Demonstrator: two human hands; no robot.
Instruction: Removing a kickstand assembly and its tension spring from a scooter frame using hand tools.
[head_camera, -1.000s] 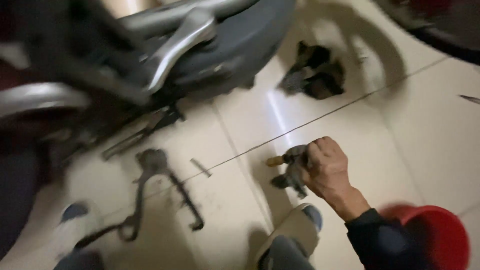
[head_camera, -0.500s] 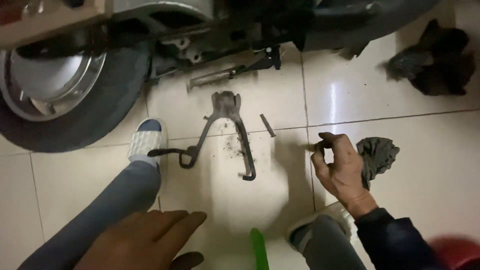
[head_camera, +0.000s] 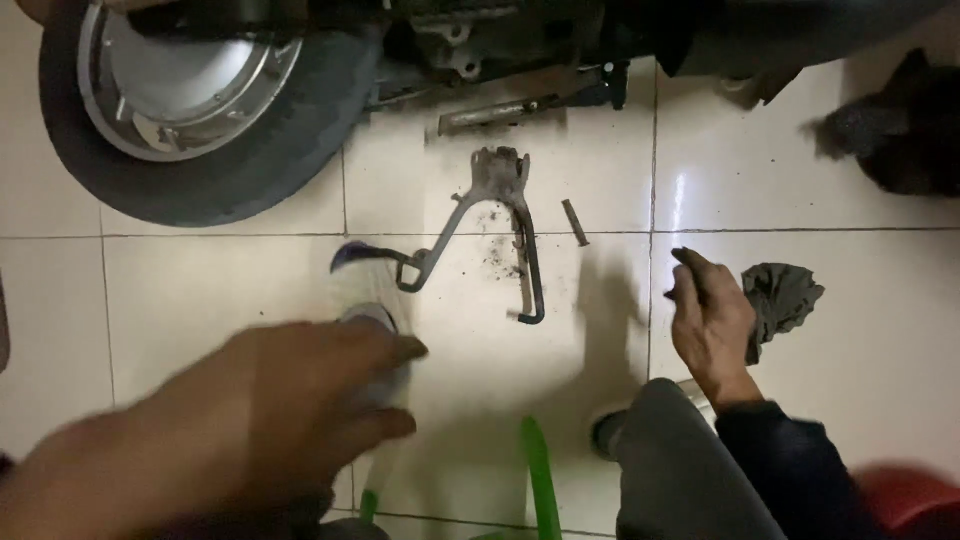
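Note:
A dirty metal scooter stand (head_camera: 497, 215) lies on the white floor tiles below the scooter's rear wheel (head_camera: 200, 110). A short metal pin (head_camera: 575, 222) lies just to its right. My right hand (head_camera: 712, 322) hovers over the tile right of the stand, fingers loosely curled, with a small dark object at the fingertips. A grey rag (head_camera: 780, 297) sits on the floor against that hand's right side. My left hand (head_camera: 270, 410) is blurred in the near left, fingers apart, holding nothing.
The scooter's underside (head_camera: 520, 50) fills the top edge. A dark heap of cloth (head_camera: 895, 135) lies at the top right. A red tub (head_camera: 905, 500) shows at the bottom right. A green strip (head_camera: 538, 480) is between my knees.
The view has swung left from the rag area to the wheel and stand. My left hand has come forward into view. My right hand has moved off the rag.

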